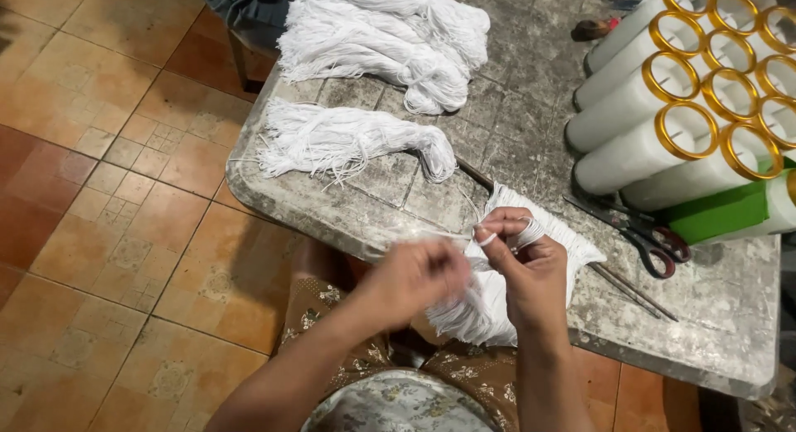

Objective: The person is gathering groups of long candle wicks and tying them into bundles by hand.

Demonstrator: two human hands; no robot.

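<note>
Fingers (504, 225) of the right hand (531, 270) are curled shut around a bundle of white string (485, 303), with a few turns wound about the raised fingertips; the left hand (414, 276) is closed too, pinching a thin strand pulled taut from that bundle, though motion blur hides its exact grip. Both hands work at the near edge of the stone table (730, 316), a grey mottled slab with rounded corners, and the bundle hangs over that edge toward the person's patterned lap. Along the table's far edge lies a big heap of white string hanks (390, 34). At the right edge is a stack of white tubes with gold rims (663, 109), lying on their sides, and a green box (717, 215) just below them. One loose hank (348, 142) lies near the left corner, fringe fanned outward. Red-handled scissors (643, 233) sit between the green box and the right hand, and a thin rod (630, 289) lies slantwise beside them.
</note>
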